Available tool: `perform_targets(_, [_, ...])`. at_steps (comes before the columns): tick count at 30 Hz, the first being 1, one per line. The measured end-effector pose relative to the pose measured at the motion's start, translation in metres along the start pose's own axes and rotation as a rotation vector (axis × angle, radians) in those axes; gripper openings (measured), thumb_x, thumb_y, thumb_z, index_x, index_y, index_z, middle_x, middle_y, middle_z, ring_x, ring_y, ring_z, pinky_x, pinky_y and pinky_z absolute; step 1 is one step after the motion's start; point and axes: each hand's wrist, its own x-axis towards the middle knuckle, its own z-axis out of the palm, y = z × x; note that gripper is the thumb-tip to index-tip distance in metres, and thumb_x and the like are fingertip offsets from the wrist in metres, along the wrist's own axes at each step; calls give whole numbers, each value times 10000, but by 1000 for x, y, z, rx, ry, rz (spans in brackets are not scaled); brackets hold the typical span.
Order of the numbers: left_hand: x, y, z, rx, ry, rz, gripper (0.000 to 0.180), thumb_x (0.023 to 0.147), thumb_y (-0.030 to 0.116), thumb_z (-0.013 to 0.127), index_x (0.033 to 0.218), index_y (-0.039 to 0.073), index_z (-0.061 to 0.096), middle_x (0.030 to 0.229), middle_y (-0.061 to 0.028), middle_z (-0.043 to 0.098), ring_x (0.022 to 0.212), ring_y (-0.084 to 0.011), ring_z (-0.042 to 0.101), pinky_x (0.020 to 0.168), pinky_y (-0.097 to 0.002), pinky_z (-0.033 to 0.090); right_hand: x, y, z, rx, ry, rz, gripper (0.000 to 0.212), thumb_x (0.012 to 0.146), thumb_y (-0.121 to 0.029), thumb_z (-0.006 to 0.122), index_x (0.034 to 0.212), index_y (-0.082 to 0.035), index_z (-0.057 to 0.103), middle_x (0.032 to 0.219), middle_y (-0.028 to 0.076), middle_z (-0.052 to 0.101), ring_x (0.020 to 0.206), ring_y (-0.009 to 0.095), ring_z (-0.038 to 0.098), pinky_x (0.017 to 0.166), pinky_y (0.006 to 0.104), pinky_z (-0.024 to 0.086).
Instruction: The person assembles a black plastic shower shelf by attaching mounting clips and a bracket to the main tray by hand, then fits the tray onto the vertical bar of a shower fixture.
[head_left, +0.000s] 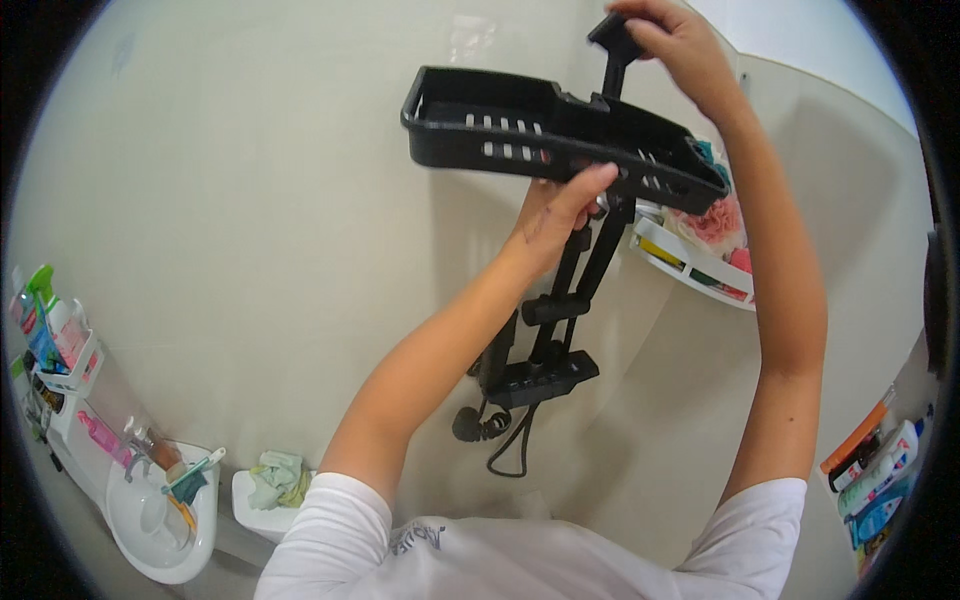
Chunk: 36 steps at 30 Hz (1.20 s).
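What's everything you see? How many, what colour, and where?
Slotted plastic tray: 1, black, top centre
Blocky-topped upright bar: 1, black, behind tray
Jointed shower-like fixture: 1, black, below tray
Coiled cord: 1, black, under fixture
Curved corner shelf: 1, white, right of centre
Ruffled puff: 1, pink, on shelf
Rounded basin: 1, white, lower left
Crumpled cloth: pale green, right of basin
Slim bottle: 1, pink, behind basin
Spray bottle: 1, green-topped, far left
Bottles and packs: several, mixed colours, far right
Shirt: 1, white, bottom centre
Left hand: 1, bare, thumb on tray's front
Right hand: 1, bare, at bar's top
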Motion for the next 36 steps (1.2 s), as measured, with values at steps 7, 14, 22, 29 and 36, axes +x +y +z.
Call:
perform_targets(7, [60,20,29,-92,45,111,383,636,475,704,745,147,538,647,23,477,589,-76,479,554,-208,351,25,20,-61,128,280,76,242,774,-107,472,949,-1,601,790,60,612,671,119,577,596,237,481])
perform_targets(14, [95,6,54,-15,-9,60,456,587,512,725,778,142,539,754,25,504,637,-90,475,646,-242,366,56,135,-96,-259,226,152,281,839,-181,476,1077,-66,569,923,49,610,824,137,583,690,279,499])
perform_targets(22, [109,-8,58,42,49,7,504,645,489,705,908,67,621,879,-29,557,719,-127,479,683,-259,394,58,129,-47,-10,-75,408,268,813,-146,491,1058,-49,542,931,79,565,803,173,582,618,322,537])
perform_targets(29, [103,-3,63,35,41,-93,589,660,489,695,996,13,611,982,-60,576,759,-140,526,859,-315,351,77,133,-44,255,-195,446,262,815,-60,489,1060,9,550,1030,160,556,909,234,575,680,348,561])
perform_targets(36, [102,5,71,-86,69,-196,628,702,463,668,1062,-41,568,1056,-114,546,779,-134,543,932,-324,279,89,124,-39,196,-405,621,238,825,-69,489,1047,-9,551,871,131,617,653,199,626,636,308,550])
